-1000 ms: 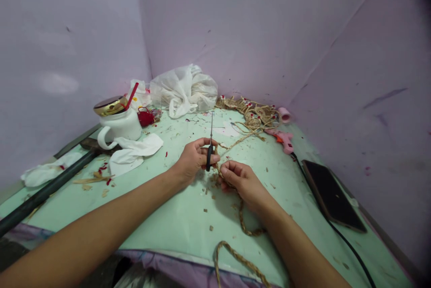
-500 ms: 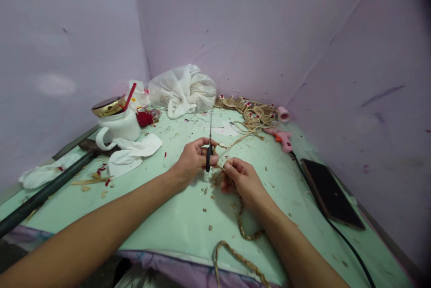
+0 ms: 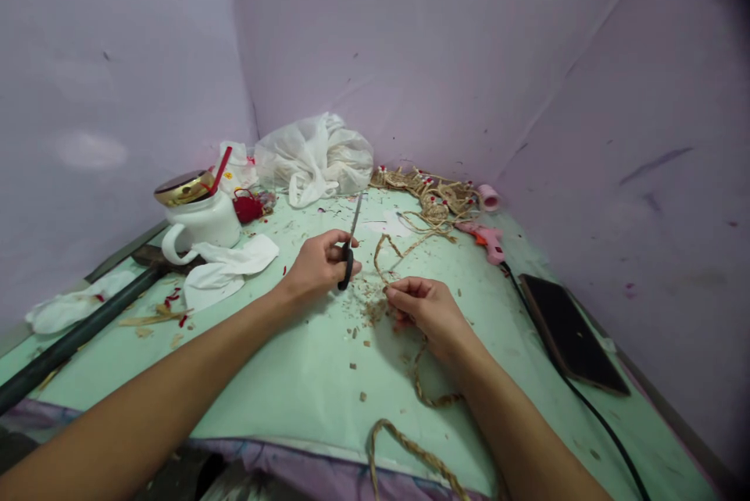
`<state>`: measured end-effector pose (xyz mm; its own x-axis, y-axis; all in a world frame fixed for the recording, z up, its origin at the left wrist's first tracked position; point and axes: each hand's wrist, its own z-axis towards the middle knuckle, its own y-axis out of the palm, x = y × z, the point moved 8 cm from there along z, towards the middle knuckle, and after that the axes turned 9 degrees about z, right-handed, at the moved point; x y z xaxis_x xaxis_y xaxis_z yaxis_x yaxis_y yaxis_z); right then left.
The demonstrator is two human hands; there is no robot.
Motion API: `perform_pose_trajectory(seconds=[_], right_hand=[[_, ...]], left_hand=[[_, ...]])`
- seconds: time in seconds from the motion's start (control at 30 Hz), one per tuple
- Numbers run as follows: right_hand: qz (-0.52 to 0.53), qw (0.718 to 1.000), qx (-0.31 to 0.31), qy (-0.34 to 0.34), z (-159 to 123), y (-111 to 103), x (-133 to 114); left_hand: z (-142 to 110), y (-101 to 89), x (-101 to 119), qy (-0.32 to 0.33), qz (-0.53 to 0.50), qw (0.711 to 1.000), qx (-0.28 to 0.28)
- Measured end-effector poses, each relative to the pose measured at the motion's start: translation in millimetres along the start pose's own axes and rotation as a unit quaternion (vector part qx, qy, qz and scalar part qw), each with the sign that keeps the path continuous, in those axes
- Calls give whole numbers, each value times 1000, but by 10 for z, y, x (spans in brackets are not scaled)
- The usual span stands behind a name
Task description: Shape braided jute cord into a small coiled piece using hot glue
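My left hand (image 3: 319, 266) is closed around a pair of scissors (image 3: 348, 263) with black handles, the blades pointing away from me. To its right, my right hand (image 3: 427, 309) pinches a braided straw cord (image 3: 383, 270) between thumb and fingers. One stretch of the cord bends up past the fingertips and angles right, toward woven straw pieces. From beneath the hand, more cord trails down to the table's front edge. Small straw clippings (image 3: 372, 312) lie under and between the hands.
At left stand a white mug (image 3: 205, 221) and a long-handled hammer (image 3: 99, 313) near crumpled white cloth (image 3: 228, 270). Behind are a plastic bag (image 3: 319, 161) and straw pieces (image 3: 437, 200) with red dots. A pink glue gun (image 3: 489, 241) and a phone (image 3: 571, 333) lie at right.
My left hand has moved left with the scissors, away from the cord, and the blades have tilted. The right hand keeps its pinch, and the cord now stands in a bend beyond it.
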<state>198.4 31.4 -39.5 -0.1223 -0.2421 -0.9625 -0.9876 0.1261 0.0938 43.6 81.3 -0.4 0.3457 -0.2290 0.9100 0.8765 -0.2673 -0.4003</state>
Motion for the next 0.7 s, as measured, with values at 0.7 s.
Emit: perform_pose_trajectory(seconds=[0.7], right_hand=[[-94, 974, 155, -134, 5, -354, -270]], left_hand=[[-198, 195, 223, 180, 593, 782, -62]])
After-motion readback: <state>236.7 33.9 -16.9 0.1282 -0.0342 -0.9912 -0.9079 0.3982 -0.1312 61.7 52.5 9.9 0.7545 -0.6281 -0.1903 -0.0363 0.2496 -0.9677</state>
